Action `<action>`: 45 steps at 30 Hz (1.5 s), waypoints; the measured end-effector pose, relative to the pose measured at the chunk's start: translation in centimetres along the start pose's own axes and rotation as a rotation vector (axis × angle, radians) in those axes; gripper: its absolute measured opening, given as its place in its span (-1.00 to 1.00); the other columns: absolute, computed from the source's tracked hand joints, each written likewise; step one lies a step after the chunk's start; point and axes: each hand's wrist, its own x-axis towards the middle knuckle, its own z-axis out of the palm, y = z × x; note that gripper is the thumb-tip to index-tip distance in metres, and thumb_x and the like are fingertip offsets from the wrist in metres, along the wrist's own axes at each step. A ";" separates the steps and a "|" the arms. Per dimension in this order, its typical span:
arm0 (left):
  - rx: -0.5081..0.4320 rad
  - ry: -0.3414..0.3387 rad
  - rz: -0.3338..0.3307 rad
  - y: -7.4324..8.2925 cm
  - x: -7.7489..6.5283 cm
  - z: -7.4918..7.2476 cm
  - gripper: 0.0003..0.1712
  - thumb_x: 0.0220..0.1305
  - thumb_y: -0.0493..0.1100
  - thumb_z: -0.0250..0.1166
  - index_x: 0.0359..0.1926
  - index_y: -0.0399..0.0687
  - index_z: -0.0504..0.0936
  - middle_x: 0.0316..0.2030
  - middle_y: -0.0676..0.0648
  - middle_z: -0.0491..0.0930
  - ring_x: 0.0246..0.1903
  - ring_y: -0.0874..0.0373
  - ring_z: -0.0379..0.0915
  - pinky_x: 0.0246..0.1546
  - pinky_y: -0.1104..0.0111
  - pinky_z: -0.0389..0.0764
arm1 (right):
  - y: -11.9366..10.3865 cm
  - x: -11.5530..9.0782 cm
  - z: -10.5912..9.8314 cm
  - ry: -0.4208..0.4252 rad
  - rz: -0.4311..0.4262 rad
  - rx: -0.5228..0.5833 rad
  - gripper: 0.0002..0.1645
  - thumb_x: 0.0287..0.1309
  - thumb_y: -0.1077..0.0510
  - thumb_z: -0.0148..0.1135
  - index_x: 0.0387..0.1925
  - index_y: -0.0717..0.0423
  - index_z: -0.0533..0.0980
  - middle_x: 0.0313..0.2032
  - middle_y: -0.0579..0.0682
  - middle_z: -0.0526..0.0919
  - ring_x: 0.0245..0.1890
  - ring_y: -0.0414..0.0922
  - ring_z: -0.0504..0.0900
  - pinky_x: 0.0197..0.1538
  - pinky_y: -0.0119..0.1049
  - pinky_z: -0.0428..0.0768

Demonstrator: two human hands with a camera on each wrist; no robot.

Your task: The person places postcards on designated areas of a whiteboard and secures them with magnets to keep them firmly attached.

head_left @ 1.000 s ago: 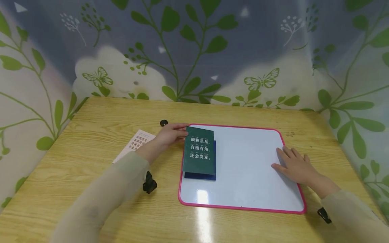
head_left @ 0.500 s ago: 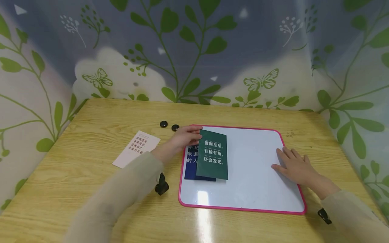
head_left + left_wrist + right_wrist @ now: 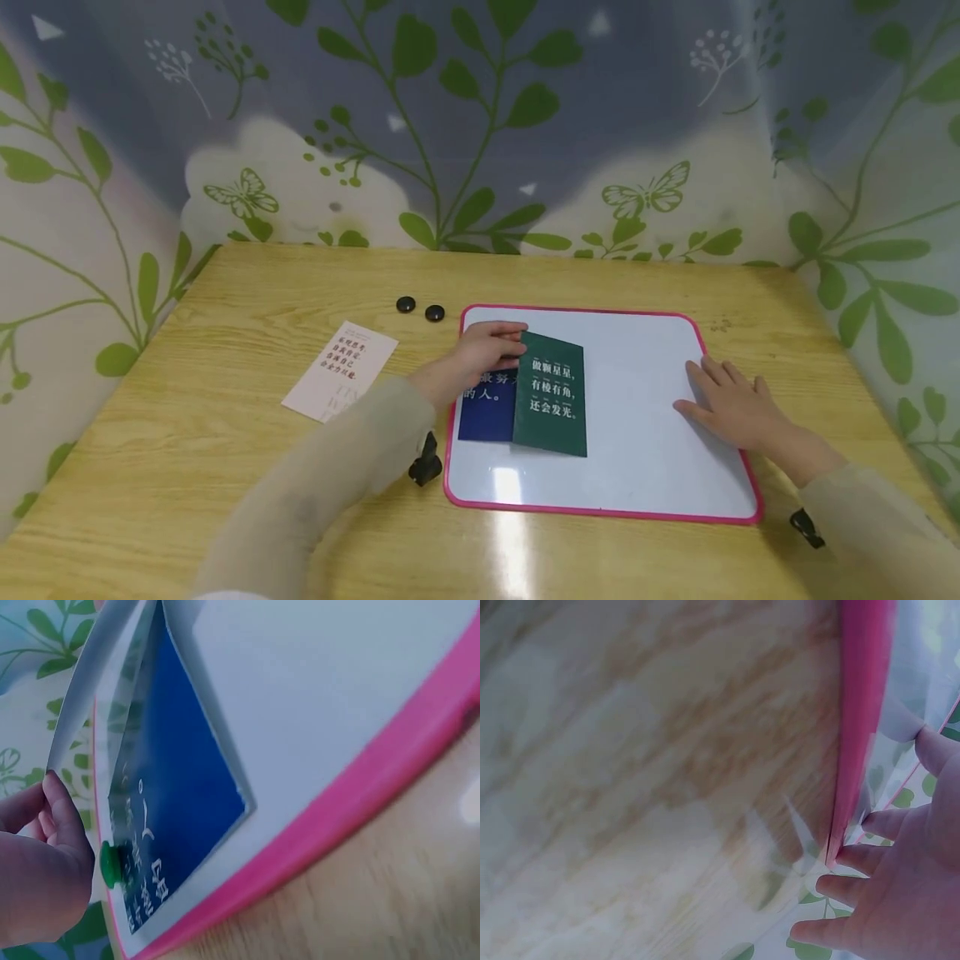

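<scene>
Here the left hand (image 3: 489, 348) pinches the green card (image 3: 552, 396) over the whiteboard (image 3: 633, 400), and I can't see all of the blue card (image 3: 487, 417) beneath; the right hand (image 3: 735, 408) lies spread across the whiteboard's right edge.

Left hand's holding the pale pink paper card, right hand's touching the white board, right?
Not the pale pink card: the left hand holds the dark green rectangular paper card, as the head view shows. The right hand does touch the pink-rimmed white board.
</scene>
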 end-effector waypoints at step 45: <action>0.249 0.112 0.148 1.2 -0.4 1.9 -0.60 0.35 -0.16 0.08 0.16 -0.20 0.48 0.02 -0.19 0.54 -0.05 -0.02 0.53 -0.28 0.37 0.65 | -0.7 0.2 -0.5 0.033 0.007 -0.010 -0.07 0.15 -0.25 0.10 0.32 0.31 0.14 0.30 0.47 0.12 0.27 0.47 0.04 0.15 0.51 -0.04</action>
